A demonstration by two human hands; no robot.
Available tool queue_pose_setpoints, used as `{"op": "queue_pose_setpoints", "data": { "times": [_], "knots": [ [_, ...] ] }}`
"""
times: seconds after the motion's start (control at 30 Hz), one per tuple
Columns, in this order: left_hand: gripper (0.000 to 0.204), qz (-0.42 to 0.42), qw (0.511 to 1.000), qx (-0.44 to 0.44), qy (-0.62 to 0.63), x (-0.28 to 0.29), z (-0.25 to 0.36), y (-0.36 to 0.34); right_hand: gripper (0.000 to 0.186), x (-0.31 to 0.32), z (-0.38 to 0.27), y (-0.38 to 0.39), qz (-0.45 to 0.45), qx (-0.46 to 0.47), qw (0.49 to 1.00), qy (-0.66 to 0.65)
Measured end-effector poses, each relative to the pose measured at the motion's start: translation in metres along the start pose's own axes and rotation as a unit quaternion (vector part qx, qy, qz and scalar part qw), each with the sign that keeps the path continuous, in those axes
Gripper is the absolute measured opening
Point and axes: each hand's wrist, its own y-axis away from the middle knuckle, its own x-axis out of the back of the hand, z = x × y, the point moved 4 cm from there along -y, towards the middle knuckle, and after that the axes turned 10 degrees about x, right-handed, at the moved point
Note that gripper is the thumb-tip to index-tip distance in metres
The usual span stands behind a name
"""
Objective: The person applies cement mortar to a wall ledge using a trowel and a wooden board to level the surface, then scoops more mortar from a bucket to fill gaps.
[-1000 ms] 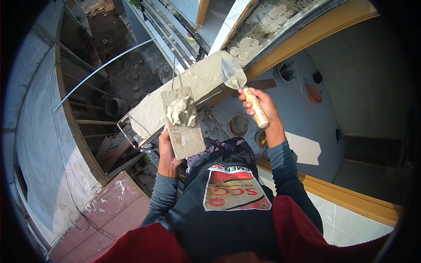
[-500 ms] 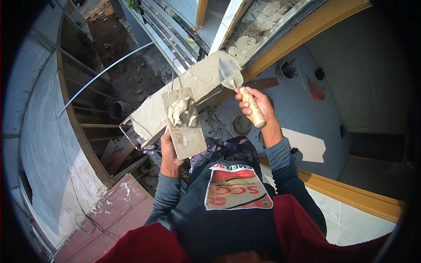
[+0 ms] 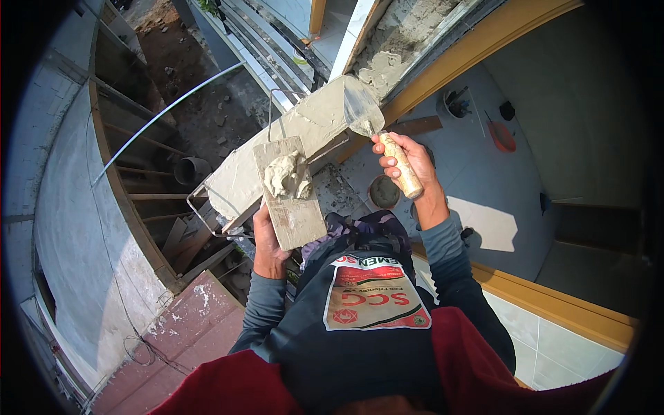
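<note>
My right hand [image 3: 408,162] is closed round the wooden handle of a trowel [image 3: 360,107]. Its metal blade lies against wet grey mortar on top of a narrow ledge [image 3: 304,121], at the ledge's far right end. My left hand [image 3: 270,242] grips a flat wooden mortar board [image 3: 299,225] from its near left side; the fingers underneath are hidden. A lump of wet mortar [image 3: 286,176] rests on the board, which I hold over the near edge of the ledge. Smoothed mortar covers most of the ledge.
Bent metal rods [image 3: 194,200] clasp the ledge. An orange-brown frame [image 3: 477,52] runs along the right. Below stand a bucket [image 3: 384,191] and a tool bucket [image 3: 456,104], with a red basin [image 3: 501,136] nearby. A pale pipe [image 3: 162,111] crosses a drop at left.
The trowel blade has shifted very slightly up along the mortar, and my right hand has moved a little with it. My left hand and the board stay almost in place.
</note>
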Motion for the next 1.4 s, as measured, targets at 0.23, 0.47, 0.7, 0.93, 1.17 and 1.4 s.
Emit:
{"op": "queue_pose_setpoints", "data": {
  "times": [0.23, 0.47, 0.7, 0.93, 1.17, 1.4],
  "knots": [
    [0.045, 0.009, 1.000, -0.009, 0.001, 0.003, 0.001, 0.003, 0.035, 0.002, 0.013, -0.004, 0.005, -0.020, 1.000, -0.019],
    [0.046, 0.004, 1.000, -0.011, 0.004, 0.001, 0.001, 0.005, 0.035, -0.004, 0.007, 0.010, -0.001, 0.012, 0.999, 0.037],
    [0.045, 0.016, 1.000, -0.017, 0.001, 0.005, 0.004, 0.008, 0.036, 0.003, 0.010, -0.008, 0.017, -0.003, 1.000, 0.018],
    [0.044, 0.009, 1.000, -0.016, 0.011, 0.003, 0.004, 0.008, 0.040, -0.013, 0.024, 0.010, -0.005, -0.073, 0.997, 0.004],
    [0.043, 0.012, 1.000, -0.020, 0.006, 0.006, 0.006, 0.010, 0.037, -0.022, 0.013, 0.013, 0.017, -0.055, 0.986, 0.156],
    [0.042, 0.005, 1.000, -0.020, 0.011, 0.007, 0.008, 0.011, 0.036, 0.010, -0.010, -0.004, 0.027, 0.015, 0.992, 0.126]
  ]
}}
